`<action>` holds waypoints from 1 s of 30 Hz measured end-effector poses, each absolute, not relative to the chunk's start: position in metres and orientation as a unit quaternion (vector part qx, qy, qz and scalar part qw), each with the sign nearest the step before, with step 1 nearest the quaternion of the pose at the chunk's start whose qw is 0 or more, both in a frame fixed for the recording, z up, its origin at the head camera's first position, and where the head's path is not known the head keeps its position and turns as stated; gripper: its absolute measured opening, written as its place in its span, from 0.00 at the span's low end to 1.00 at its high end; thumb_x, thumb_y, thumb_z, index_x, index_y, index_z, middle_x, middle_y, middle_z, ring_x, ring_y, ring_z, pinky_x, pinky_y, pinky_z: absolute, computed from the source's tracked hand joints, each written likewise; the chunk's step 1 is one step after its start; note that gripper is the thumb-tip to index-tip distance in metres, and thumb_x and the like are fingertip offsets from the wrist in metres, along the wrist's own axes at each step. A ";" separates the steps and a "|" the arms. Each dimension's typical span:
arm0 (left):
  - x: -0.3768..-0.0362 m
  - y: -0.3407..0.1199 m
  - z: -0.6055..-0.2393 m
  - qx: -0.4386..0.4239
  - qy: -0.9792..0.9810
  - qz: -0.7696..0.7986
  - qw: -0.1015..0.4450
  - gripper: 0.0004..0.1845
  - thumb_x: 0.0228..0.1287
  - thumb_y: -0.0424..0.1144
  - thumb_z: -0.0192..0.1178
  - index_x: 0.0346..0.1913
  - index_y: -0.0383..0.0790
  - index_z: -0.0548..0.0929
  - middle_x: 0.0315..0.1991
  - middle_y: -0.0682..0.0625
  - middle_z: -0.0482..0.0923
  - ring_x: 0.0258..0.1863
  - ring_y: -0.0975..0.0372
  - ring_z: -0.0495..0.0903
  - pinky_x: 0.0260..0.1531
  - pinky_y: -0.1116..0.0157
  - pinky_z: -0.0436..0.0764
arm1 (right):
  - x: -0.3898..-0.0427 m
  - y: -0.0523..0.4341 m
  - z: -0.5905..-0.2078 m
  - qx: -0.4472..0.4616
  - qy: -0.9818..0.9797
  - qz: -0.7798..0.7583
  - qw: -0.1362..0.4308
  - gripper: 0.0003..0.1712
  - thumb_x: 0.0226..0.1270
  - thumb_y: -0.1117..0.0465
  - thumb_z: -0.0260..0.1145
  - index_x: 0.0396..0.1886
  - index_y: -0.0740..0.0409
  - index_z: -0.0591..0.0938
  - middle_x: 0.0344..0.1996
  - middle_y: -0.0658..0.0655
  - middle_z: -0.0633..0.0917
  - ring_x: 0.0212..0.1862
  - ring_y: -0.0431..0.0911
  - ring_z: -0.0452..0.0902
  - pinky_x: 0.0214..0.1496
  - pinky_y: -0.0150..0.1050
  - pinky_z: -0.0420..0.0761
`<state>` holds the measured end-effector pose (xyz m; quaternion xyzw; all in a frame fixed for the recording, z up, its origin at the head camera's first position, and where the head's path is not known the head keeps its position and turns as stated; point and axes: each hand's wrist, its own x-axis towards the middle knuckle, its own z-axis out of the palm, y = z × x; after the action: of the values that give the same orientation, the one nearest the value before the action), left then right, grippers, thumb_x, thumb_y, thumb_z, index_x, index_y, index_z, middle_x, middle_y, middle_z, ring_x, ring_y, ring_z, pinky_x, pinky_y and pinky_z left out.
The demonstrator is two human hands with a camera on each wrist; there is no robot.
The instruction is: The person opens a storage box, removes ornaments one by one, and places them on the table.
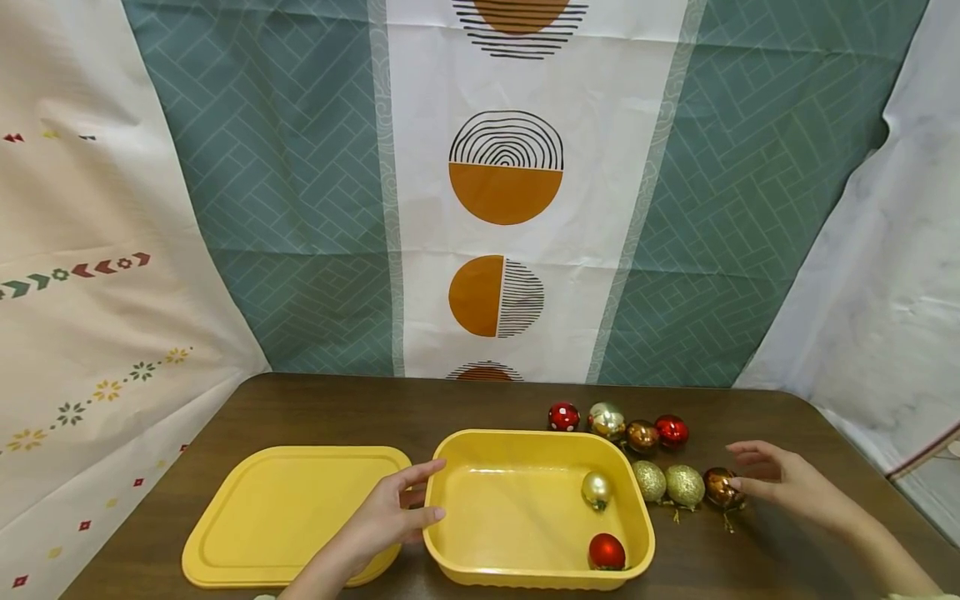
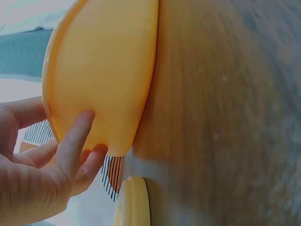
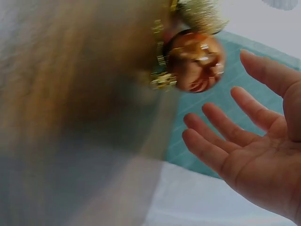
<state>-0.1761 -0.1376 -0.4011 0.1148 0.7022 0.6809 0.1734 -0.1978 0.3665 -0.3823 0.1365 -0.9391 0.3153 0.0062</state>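
So nearest me, my left hand (image 1: 390,521) has its grip on the near-left rim of the yellow tub (image 1: 480,567), thumb on the inside wall and the other fingers (image 2: 77,136) pressed flat against the outside, not really curled. The lid (image 1: 277,508) lies flat on the surface (image 1: 750,567) just left of the tub, partly under that hand. In the tub there's a red ball (image 1: 606,551) in the near-right corner and a gold ball (image 1: 596,489) a bit behind it. My right hand (image 1: 780,483) is off to the right with an open grip, fingers spread and holding nothing, fingertips right at a copper ball (image 1: 722,487). Next to it sit two glitter balls (image 1: 667,483), and further back a row of four more balls (image 1: 618,423).
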 end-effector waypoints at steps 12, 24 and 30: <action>-0.176 -0.138 -0.400 0.116 0.702 0.681 0.172 0.35 0.58 0.28 0.60 0.66 0.29 0.57 0.58 0.27 0.61 0.47 0.49 0.76 0.33 0.52 0.82 | -0.185 0.318 -0.354 0.235 -0.909 0.333 0.081 0.22 0.55 0.67 0.67 0.50 0.65 0.75 0.43 0.32 0.77 0.43 0.27 0.73 0.37 0.28 0.78; -0.176 -0.138 -0.401 0.119 0.703 0.679 0.174 0.35 0.58 0.29 0.60 0.67 0.29 0.57 0.59 0.27 0.60 0.48 0.47 0.76 0.33 0.52 0.82 | -0.170 0.259 -0.347 0.330 -0.864 0.380 -0.010 0.23 0.58 0.63 0.66 0.52 0.69 0.74 0.42 0.60 0.81 0.44 0.36 0.76 0.40 0.31 0.80; -0.176 -0.137 -0.399 0.117 0.707 0.676 0.172 0.35 0.58 0.30 0.60 0.66 0.29 0.58 0.59 0.27 0.61 0.49 0.48 0.75 0.33 0.52 0.82 | -0.168 0.241 -0.349 0.367 -0.852 0.372 -0.036 0.24 0.58 0.61 0.66 0.50 0.73 0.75 0.42 0.64 0.81 0.44 0.38 0.77 0.41 0.33 0.81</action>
<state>-0.1756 -0.1374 -0.3990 0.1165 0.7066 0.6764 0.1719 -0.1684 0.2408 -0.3486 0.3670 -0.8520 0.3716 -0.0356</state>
